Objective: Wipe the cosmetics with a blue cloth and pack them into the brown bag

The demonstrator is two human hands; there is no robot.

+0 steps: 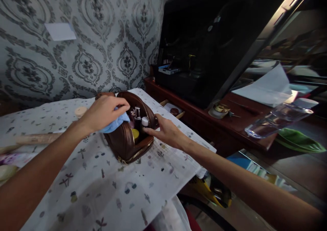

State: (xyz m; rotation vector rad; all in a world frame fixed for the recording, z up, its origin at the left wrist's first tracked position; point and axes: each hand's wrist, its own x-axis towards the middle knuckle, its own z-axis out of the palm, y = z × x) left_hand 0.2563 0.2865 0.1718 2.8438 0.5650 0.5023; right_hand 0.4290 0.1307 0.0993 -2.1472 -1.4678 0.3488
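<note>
A brown zippered toiletry bag (122, 145) stands unzipped on the patterned cloth, its mouth facing me. Inside it I see a dark bottle with a silver pump top (137, 113), a white-capped bottle (145, 121) and a yellow round lid (135, 134). My left hand (107, 110) is closed on a light blue cloth (116, 122) at the bag's left rim. On the right side, my right hand (167, 130) grips the bag's edge, thumb inside the opening and fingers partly hidden behind the wall.
The patterned tablecloth (102, 190) covers the table. Tubes (37, 139) and a beige round cap (80, 111) lie on the left. At the right, a large dark television (194, 47) stands on a red-brown cabinet (242, 122) beside a clear plastic bottle (278, 120). One drawer (181, 115) is partly out.
</note>
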